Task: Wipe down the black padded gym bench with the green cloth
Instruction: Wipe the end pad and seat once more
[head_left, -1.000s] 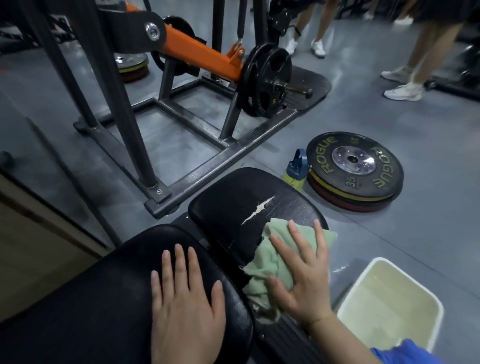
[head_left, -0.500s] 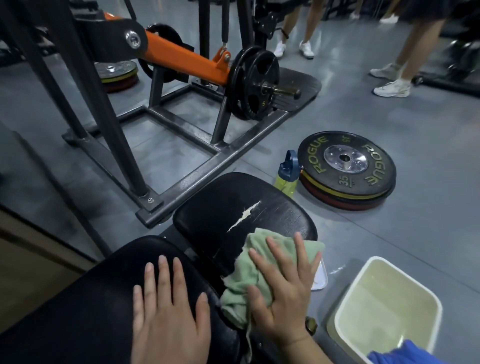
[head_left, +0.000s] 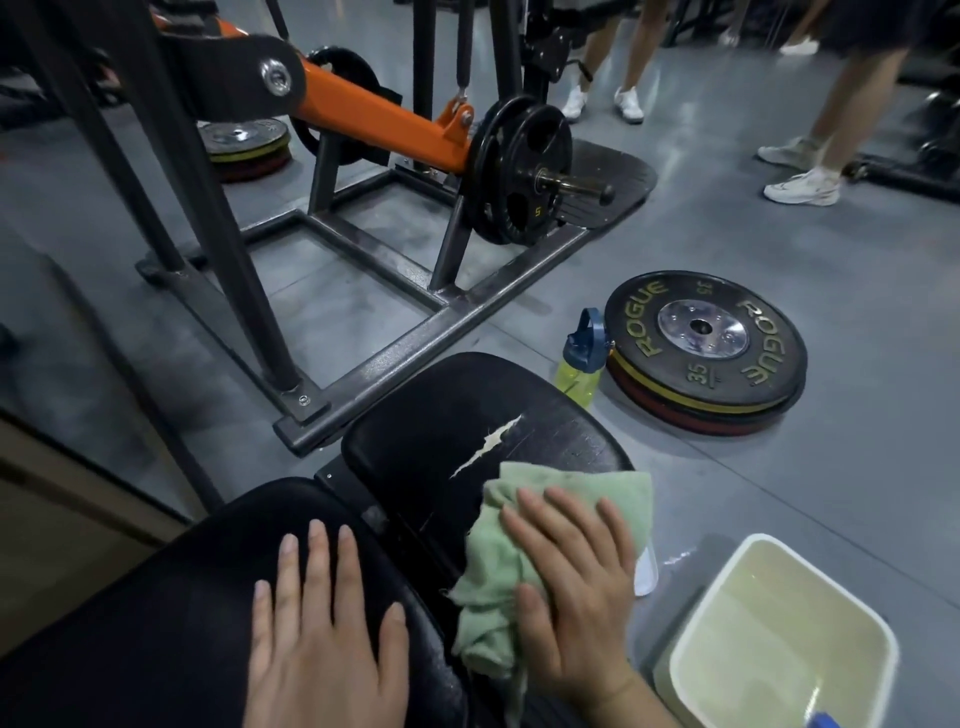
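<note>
Right hand (head_left: 576, 597) lies flat on the green cloth (head_left: 519, 561), fingers straight and spread, palm pressing it down, no curl or pinch. The cloth is bunched under and to the left of that palm, on the near right edge of the bench seat pad (head_left: 457, 431), with its far corner sticking out past the fingertips and a tail hanging down off the gap below the thumb. Compared with half a second ago, the right hand and cloth sit a touch nearer the person's end of the pad and closer to the right edge; more bare black pad shows beyond the fingertips. The torn strip (head_left: 488, 447) in the upholstery is just beyond the cloth, up-left of the fingertips, uncovered, same as before.

Left hand (head_left: 322, 634) rests flat on the bench back pad (head_left: 171, 613), fingers straight and together, holding nothing; placement unchanged from the earlier frames. It is left of the right hand, with the gap between the pads and the cloth's tail in between.

Right of the pressing hand, on the floor: white basin (head_left: 779, 639) holding pale liquid. Beyond the fingertips, past the pad's far end: water bottle (head_left: 582, 358) touching a stack of weight plates (head_left: 706, 343). Further up-left: the orange machine arm (head_left: 374, 124) with a loaded plate. People's legs stand at the far right.
</note>
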